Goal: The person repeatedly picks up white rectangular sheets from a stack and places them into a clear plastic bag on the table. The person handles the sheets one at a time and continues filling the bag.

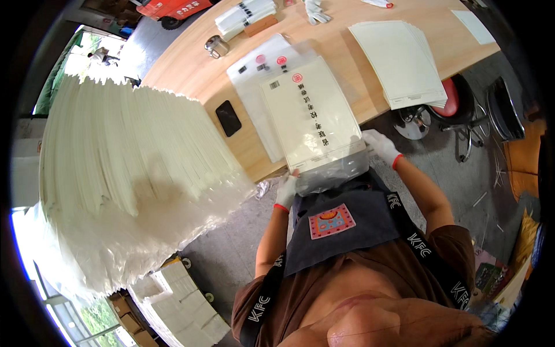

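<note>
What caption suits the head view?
Gloved left hand and right hand flank a cream packet and clear plastic at a wooden table.

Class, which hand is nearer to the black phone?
Left. In view, the left hand is below and right of the phone; the right hand is farther right, past the cream paper.

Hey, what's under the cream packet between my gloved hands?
Clear plastic shows past the lower edge of the cream packet, and whitish translucent sheets stick out to its left. Whatever lies beneath its middle is covered.
</note>
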`<control>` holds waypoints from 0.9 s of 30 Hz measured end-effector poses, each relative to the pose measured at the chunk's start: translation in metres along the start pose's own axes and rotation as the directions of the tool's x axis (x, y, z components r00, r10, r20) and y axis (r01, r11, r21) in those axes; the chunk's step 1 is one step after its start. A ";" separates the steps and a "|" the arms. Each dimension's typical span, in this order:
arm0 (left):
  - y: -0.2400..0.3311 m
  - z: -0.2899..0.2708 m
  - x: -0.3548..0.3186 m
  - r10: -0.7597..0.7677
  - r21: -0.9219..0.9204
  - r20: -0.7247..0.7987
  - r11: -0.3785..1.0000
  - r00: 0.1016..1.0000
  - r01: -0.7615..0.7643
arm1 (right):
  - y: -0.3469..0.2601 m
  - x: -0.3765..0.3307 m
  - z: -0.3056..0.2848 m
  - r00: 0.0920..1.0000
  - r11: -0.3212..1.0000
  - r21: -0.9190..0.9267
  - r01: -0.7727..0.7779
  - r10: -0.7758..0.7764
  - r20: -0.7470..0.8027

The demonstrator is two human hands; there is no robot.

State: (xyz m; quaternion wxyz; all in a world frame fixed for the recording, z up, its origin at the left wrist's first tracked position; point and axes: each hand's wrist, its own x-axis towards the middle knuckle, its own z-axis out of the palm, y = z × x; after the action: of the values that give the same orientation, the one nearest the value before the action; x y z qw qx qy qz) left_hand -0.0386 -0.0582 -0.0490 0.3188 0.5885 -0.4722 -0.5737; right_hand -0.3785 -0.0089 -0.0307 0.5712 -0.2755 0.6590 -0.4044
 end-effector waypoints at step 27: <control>0.512 -0.450 -0.296 0.943 0.985 -0.143 0.107 0.301 0.132 | -0.568 -0.079 0.399 -0.730 -0.660 0.314 0.682 -0.640 0.240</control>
State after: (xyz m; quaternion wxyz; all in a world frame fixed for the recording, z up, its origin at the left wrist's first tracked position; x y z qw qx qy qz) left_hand 0.3348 -0.0398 0.5936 0.2754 0.6235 -0.6529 0.3303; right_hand -0.0295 -0.3267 0.4845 -0.0472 -0.8091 -0.1000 -0.5771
